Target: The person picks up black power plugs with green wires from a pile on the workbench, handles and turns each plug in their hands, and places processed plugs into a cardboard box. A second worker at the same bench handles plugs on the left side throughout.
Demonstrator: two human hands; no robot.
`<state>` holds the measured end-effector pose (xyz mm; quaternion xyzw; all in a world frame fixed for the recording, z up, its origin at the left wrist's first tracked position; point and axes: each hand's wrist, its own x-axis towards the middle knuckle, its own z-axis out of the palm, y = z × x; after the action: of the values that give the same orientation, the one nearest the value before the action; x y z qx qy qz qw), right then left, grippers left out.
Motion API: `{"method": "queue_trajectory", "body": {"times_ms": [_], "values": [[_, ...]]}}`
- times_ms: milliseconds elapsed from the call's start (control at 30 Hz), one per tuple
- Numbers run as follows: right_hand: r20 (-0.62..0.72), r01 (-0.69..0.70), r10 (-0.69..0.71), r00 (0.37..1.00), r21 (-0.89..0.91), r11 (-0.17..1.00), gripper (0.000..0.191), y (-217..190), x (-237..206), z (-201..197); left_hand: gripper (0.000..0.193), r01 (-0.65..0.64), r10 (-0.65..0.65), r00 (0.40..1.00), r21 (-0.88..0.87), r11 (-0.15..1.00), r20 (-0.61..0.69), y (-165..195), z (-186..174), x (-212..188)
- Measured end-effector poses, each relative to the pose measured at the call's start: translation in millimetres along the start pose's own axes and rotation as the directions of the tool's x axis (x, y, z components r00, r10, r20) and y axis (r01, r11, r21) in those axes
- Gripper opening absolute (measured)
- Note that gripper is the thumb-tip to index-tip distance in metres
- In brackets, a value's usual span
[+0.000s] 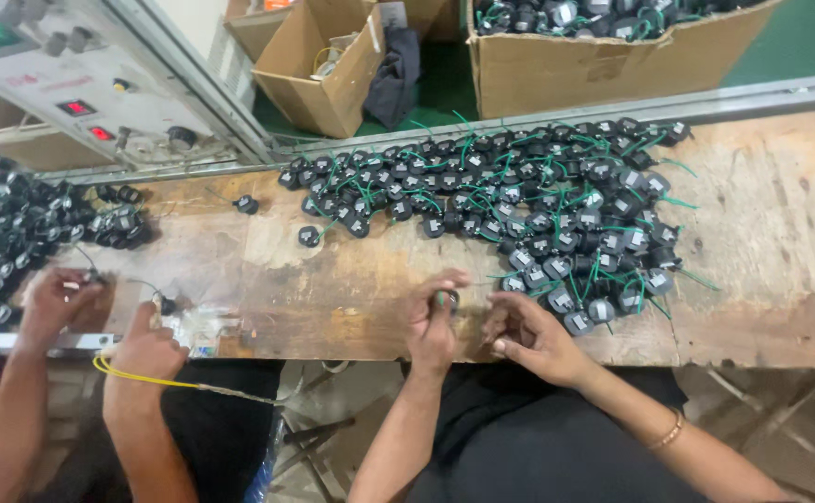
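Note:
My left hand (433, 326) is closed around one small round black coil part (447, 299), held upright just over the near edge of the worn wooden bench (351, 298). My right hand (530, 335) is right beside it, fingers curled inward toward the part; whether they pinch a thin lead is too small to tell. A big pile of the same black coil parts with green leads (538, 210) spreads across the bench just beyond both hands.
A co-worker's two hands (100, 321) work at the bench's left end with a yellow cable (137, 375), beside another heap of black parts (16, 233). A control panel (81, 84) and cardboard boxes (612, 47) stand behind the bench.

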<state>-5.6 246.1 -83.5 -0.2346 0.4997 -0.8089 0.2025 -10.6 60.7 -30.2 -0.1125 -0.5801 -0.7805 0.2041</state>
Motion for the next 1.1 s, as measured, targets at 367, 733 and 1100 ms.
{"method": "queue_trajectory", "body": {"times_ms": [367, 733, 1100], "values": [[-0.009, 0.014, -0.017, 1.0, -0.255, 0.967, 0.026, 9, -8, -5, 0.031, -0.406, 0.206, 0.842, 0.334, 0.851, 0.499, 23, 6, -7], [-0.04, 0.033, -0.101, 0.994, -0.771, 0.636, 0.032, -18, -2, 18, 0.029, 0.254, -0.246, 0.949, -0.015, 0.967, 0.199, -7, 2, -16], [0.074, 0.312, -0.376, 0.924, -0.714, 0.627, 0.041, -33, -1, 21, 0.015, -0.033, -0.009, 0.998, 0.686, 0.727, 0.058, -24, 10, 58]]}}
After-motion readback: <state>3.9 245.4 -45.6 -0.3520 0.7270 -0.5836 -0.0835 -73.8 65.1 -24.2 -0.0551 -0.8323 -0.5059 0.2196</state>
